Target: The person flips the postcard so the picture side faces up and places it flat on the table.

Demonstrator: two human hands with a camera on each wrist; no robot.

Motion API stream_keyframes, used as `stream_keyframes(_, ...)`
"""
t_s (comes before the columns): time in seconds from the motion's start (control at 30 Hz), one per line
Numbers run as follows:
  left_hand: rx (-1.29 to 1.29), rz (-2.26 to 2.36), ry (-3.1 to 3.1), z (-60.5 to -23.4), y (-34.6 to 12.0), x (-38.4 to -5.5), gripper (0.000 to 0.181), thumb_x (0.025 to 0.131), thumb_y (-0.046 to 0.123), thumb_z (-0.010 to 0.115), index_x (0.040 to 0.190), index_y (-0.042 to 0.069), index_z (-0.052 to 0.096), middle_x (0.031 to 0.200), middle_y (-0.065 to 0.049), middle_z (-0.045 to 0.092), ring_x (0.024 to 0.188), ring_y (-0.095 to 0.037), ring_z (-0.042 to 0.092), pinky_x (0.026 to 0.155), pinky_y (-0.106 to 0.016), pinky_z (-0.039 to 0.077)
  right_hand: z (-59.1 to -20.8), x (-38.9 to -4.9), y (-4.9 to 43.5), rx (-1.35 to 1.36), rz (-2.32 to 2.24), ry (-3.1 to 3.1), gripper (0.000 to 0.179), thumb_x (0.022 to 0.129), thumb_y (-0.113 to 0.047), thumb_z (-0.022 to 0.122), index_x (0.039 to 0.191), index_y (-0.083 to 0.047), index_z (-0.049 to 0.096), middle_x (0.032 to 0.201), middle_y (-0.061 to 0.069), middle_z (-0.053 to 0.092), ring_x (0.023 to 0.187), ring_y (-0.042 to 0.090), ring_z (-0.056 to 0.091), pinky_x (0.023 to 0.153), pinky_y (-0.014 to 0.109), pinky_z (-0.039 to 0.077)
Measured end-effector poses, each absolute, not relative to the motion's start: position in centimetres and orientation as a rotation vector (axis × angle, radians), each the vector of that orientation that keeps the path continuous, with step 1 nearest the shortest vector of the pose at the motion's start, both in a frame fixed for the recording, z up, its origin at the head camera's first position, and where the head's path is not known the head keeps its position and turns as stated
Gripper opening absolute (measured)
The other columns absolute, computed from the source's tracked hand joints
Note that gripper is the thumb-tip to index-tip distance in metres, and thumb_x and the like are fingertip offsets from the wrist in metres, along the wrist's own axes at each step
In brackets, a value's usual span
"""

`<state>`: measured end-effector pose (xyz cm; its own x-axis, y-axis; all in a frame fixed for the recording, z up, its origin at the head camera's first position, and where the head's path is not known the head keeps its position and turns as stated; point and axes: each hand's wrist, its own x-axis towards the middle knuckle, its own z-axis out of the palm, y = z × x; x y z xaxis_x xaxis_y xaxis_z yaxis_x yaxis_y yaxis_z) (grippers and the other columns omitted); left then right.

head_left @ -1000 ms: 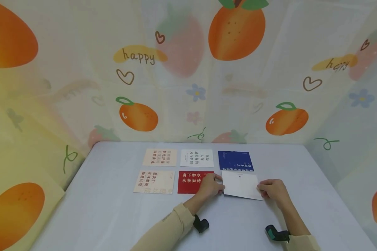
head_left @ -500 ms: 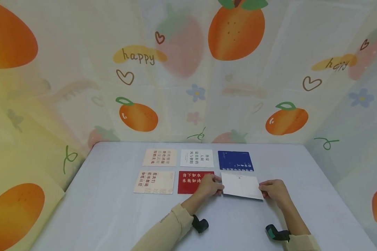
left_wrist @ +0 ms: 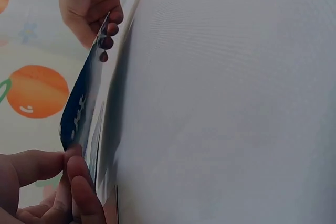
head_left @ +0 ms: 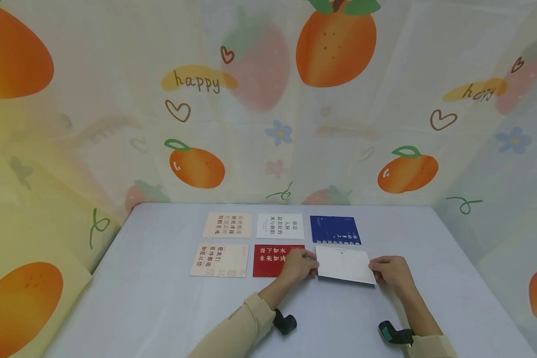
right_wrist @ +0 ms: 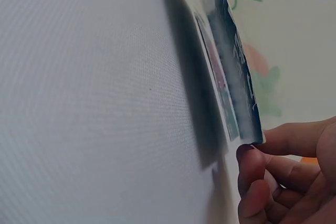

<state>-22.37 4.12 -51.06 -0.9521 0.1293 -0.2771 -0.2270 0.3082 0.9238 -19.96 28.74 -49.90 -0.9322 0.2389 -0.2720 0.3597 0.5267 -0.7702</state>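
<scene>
A postcard (head_left: 343, 264) with its white side up is held between both hands at the front right of the cards. My left hand (head_left: 297, 266) pinches its left edge, and that forearm passes close to a red card (head_left: 268, 261). On the opposite edge, the thumb and fingers of my right hand (head_left: 393, 270) pinch it. Both wrist views show a dark blue printed face (left_wrist: 79, 100) on its underside, raised over the table. Below it in the right wrist view a thin layer with coloured print (right_wrist: 219, 77) shows; I cannot tell whether it is held.
A blue card (head_left: 335, 229) lies just behind the held postcard. To its left are a white card (head_left: 279, 226) and a beige card (head_left: 227, 224), with another cream card (head_left: 219, 259) in front. Fruit-patterned cloth (head_left: 250, 124) backs the white table (head_left: 161, 318).
Over the last second the right hand has shifted very slightly right with the postcard's edge. Both hands keep their pinch, and the cards lying on the table have not moved.
</scene>
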Motion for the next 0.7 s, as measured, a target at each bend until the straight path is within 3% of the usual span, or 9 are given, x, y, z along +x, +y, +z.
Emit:
stream_keyframes(0.27,-0.115,1.744,2.336,-50.94,4.24,-22.54,0.01,0.087,0.011,0.067,0.094,0.005,0.072,0.071,-0.005,0.067,0.06,-0.014,0.059,0.052,-0.024,0.05,-49.36,-19.85,28.53,0.545,-1.44,2.62,0.031,0.093,-0.012,0.061,0.111,0.012,0.062,0.077,0.007,0.062,0.068,0.016,0.054,0.057,0.023,0.046)
stream_keyframes(0.7,-0.112,1.832,2.312,-50.62,4.27,-22.69,0.009,0.089,0.013,0.066,0.095,0.006,0.069,0.076,-0.005,0.07,0.063,-0.01,0.059,0.059,-0.021,0.05,-48.86,-19.87,28.62,0.484,-1.553,2.631,0.03,0.093,-0.011,0.061,0.111,0.013,0.06,0.078,0.004,0.064,0.065,0.012,0.057,0.058,0.022,0.051)
